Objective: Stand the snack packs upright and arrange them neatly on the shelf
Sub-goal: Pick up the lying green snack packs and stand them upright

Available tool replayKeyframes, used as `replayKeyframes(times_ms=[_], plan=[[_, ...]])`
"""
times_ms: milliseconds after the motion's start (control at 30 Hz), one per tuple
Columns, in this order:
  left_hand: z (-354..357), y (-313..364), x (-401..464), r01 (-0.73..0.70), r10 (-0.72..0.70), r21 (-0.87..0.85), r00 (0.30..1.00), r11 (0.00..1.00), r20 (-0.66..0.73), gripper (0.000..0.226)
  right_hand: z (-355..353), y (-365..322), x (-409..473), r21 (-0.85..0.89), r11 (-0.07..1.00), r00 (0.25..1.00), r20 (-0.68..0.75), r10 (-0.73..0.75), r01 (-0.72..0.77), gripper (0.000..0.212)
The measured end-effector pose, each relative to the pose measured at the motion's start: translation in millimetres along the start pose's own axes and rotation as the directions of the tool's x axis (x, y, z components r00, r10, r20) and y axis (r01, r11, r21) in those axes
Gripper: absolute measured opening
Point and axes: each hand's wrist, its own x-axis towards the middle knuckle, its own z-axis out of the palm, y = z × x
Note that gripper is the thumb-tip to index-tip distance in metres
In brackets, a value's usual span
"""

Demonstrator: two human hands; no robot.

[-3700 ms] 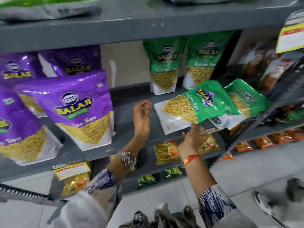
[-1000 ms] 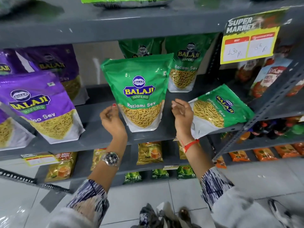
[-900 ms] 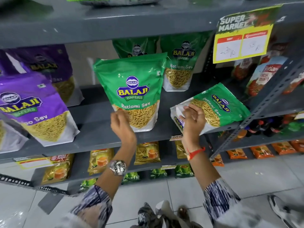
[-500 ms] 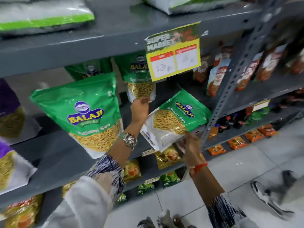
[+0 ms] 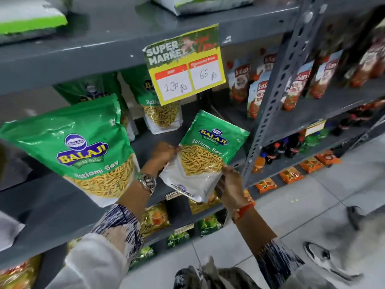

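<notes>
I hold a green Balaji Ratlami Sev pack (image 5: 210, 151) with both hands, nearly upright and tilted slightly right, over the front of the grey shelf (image 5: 62, 197). My left hand (image 5: 161, 156) grips its left edge. My right hand (image 5: 230, 181) grips its lower right corner. To the left another green pack (image 5: 83, 147) stands upright on the shelf. Two more green packs (image 5: 160, 111) stand at the back, partly hidden.
A yellow price tag (image 5: 185, 65) hangs from the upper shelf edge. A perforated grey upright post (image 5: 277, 88) stands just right of the held pack. Tomato sauce pouches (image 5: 258, 86) fill the neighbouring shelf. Small packets and bottles sit on lower shelves.
The pack that lay on its side has been lifted and turned from slanted to nearly upright by both hands. The view has shifted right.
</notes>
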Motion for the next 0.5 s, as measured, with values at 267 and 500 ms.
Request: replayKeyframes(times_ms=[267, 500], plan=[[17.8, -30.3, -53.6, 0.022, -0.09, -0.243, 0.957, 0.97, -0.275, 0.038, -20.2, -4.2, -10.2, 0.074, 0.997, 0.998, 0.048, -0.027, 0.023, 0.014], [3.1, -34.7, -125.0, -0.121, -0.021, -0.478, 0.959, 0.87, -0.282, 0.038, -31.8, -10.8, -38.2, 0.088, 0.991, 0.977, 0.176, -0.117, 0.103, 0.014]])
